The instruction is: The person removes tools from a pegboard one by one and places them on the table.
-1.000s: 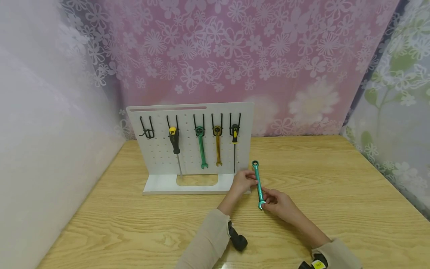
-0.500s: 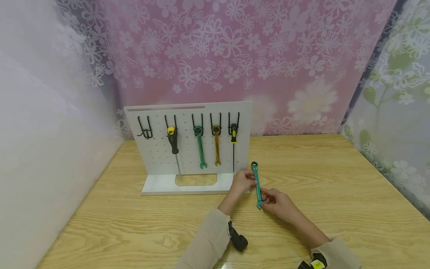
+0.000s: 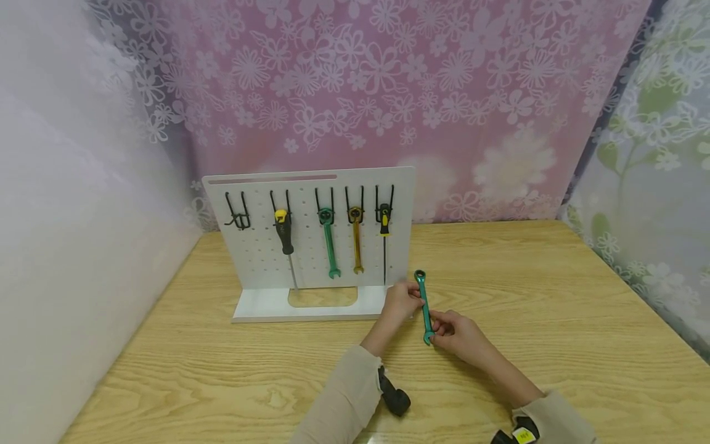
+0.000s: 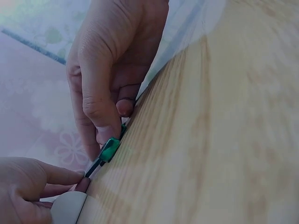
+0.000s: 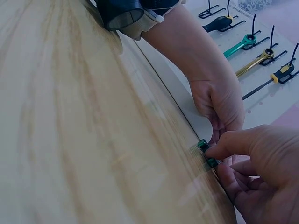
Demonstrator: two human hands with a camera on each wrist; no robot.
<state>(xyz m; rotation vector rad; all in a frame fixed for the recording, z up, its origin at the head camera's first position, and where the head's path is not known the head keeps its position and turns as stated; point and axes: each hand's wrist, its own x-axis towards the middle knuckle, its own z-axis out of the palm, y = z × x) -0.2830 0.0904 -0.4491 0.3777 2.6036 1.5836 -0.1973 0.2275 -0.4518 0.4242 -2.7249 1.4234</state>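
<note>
Sleeves (image 3: pixel 344 394) in beige reach in from the near edge over a wood-grained worktop (image 3: pixel 499 271), a black wrist camera (image 3: pixel 395 398) at each cuff. Nearest on the right, the right hand (image 3: pixel 463 338) pinches the forked near end of a teal-green ratcheting combination wrench (image 3: pixel 425 313), thumb and fingers brought together on it. A little farther and to the left, the left hand (image 3: pixel 400 302) has its grip closed too, fingertips pinching the shank. The wrench slants between the two hands, ring end far, just right of a white base (image 3: pixel 257 305); whether it touches the worktop I cannot tell.

Behind the base's near edge rises a white pegboard (image 3: pixel 307 265). From left to right it bears a black double hook (image 3: pixel 238 220), a larger black-and-yellow screwdriver (image 3: pixel 285 237), a green ratcheting wrench (image 3: pixel 330 243), a gold ratcheting wrench (image 3: pixel 357 243) and a slimmer black-and-yellow screwdriver (image 3: pixel 385 223), each tool hanging shaft down. Farthest back hangs a pink floral backdrop (image 3: pixel 344 80); leaf-patterned cloth (image 3: pixel 654 185) lines the right.
</note>
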